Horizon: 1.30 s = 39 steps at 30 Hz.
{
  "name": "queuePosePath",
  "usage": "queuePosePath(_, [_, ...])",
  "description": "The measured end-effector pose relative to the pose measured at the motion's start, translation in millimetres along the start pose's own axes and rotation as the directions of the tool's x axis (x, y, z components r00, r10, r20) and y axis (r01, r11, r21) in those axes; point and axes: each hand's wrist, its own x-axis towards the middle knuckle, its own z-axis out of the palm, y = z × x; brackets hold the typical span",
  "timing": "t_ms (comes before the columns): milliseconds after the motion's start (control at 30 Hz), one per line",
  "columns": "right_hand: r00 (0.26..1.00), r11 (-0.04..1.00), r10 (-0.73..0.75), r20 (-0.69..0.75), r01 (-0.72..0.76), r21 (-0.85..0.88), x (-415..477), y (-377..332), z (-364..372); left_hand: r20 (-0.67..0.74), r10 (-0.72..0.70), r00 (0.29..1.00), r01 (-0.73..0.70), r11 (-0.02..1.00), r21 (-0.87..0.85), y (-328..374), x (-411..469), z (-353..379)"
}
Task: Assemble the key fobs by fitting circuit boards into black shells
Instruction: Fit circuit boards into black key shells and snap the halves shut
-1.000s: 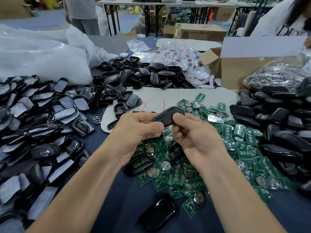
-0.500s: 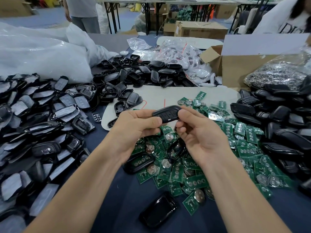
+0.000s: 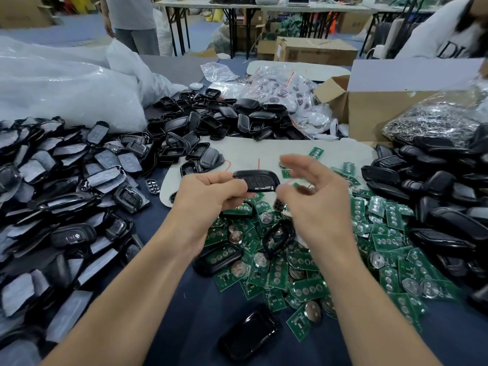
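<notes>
My left hand [image 3: 208,196] grips one end of a black key fob [image 3: 260,180], held above the table with its button face toward me. Just to the right of the fob is my right hand [image 3: 314,196], blurred, its fingers spread and relaxed and holding nothing. Below both hands lies a heap of green circuit boards [image 3: 303,276] with round coin cells. A black rubber ring [image 3: 278,237] rests on the boards. An empty black shell [image 3: 248,336] lies near the table's front edge, and another shell [image 3: 216,260] lies under my left wrist.
Piles of black shells and fobs fill the left side [image 3: 66,202], the back [image 3: 224,120] and the right side [image 3: 435,194]. White plastic bags [image 3: 66,85], a cardboard box [image 3: 377,112] and a bag of metal parts [image 3: 433,120] stand behind. A person [image 3: 443,35] sits at far right.
My right hand has let go of the fob and opened, moving slightly right. My left hand keeps hold of the fob, which has turned its button face toward me.
</notes>
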Motion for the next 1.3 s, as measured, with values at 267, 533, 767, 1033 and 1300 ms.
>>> queuePosePath(267, [0.981, 0.979, -0.128, 0.145, 0.149, -0.142, -7, 6, 16, 0.042, 0.053, 0.998, -0.055, 0.996, 0.068, -1, -1, 0])
queuePosePath(533, [0.95, 0.866, 0.06, 0.306, -0.202, 0.458, -2, 6, 9, 0.206, -0.016, 0.978, 0.042, 0.992, -0.122, 8, -4, -1])
queuePosePath(767, [0.768, 0.349, 0.186, 0.612, -0.634, 0.69, -1, -1, 5, -0.105, 0.291, 0.951, -0.289, 0.957, 0.034, 9, -8, 5])
queuePosePath(1033, [0.709, 0.32, 0.072, 0.702, -0.683, 0.657, -2, -1, 2, 0.169, 0.13, 0.977, -0.12, 0.991, -0.065, 8, -7, 6])
queuePosePath(1300, [0.739, 0.461, 0.19, 0.646, -0.648, 0.606, -1, -2, 6, 0.135, 0.166, 0.977, -0.177, 0.982, 0.068, 3, -3, 0])
